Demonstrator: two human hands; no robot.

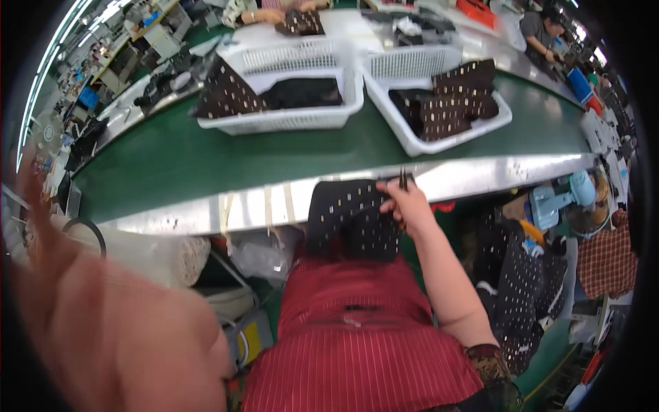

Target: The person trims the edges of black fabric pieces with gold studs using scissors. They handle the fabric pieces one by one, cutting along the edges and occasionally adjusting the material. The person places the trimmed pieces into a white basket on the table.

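My right hand (410, 208) is closed around a pair of dark thread snips (403, 180), their points up. Its fingertips touch the top right corner of a black cloth piece (348, 213) patterned with small light dashes. The cloth hangs over my lap against the near edge of the work table. Very close and smeared, my left hand (130, 323) fills the lower left, apart from the cloth. How its fingers are set cannot be made out.
Two white plastic baskets (288, 122) (456, 143) on the green table (295, 154) hold dark patterned cloth. Across it, another person's hands handle a similar piece (300, 24). More patterned cloth (519, 288) hangs at right, below a light blue fan (559, 200). A white bulky roll (161, 257) lies left.
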